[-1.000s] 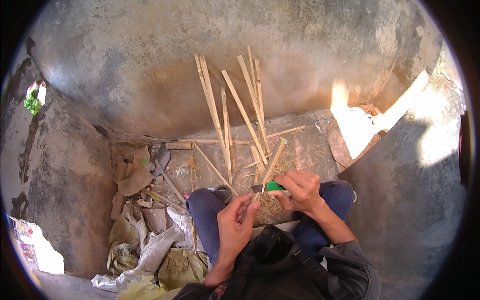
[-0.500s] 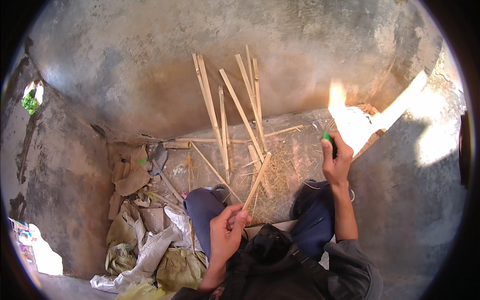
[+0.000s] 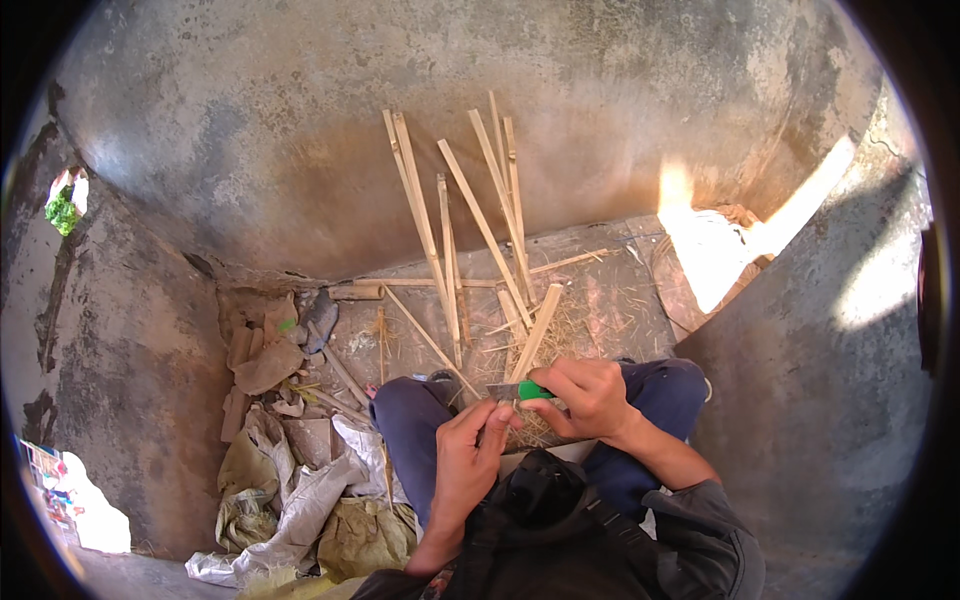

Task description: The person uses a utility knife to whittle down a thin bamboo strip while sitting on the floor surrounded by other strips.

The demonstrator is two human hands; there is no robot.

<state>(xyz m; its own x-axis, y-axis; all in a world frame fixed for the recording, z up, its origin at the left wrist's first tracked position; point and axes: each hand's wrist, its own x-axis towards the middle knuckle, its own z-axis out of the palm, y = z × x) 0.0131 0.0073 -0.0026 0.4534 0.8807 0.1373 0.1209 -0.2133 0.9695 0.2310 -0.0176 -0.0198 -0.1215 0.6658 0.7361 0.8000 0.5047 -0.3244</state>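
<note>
My left hand (image 3: 472, 450) is closed in a pinch on the lower end of a split bamboo strip (image 3: 540, 325), which slants up and away over the floor between my knees. In my right hand (image 3: 585, 398) is a knife with a green handle (image 3: 536, 390). Its short dark blade (image 3: 503, 391) lies across the strip just above my left fingertips. The two hands are close together, and the fingers hide the strip's near end. Beyond them, several longer bamboo strips (image 3: 480, 215) lean against the far wall.
A concrete wall (image 3: 330, 150) rises ahead, with side walls left and right. Crumpled sacks (image 3: 300, 500) and scraps (image 3: 265, 365) lie at my left. Thin shavings (image 3: 590, 320) litter the floor. A sunlit brown sheet (image 3: 675, 285) lies at the right corner.
My right hand has come down and left with the knife, from beside the right wall to the strip. The strip in my left hand has tipped and shifted slightly right.
</note>
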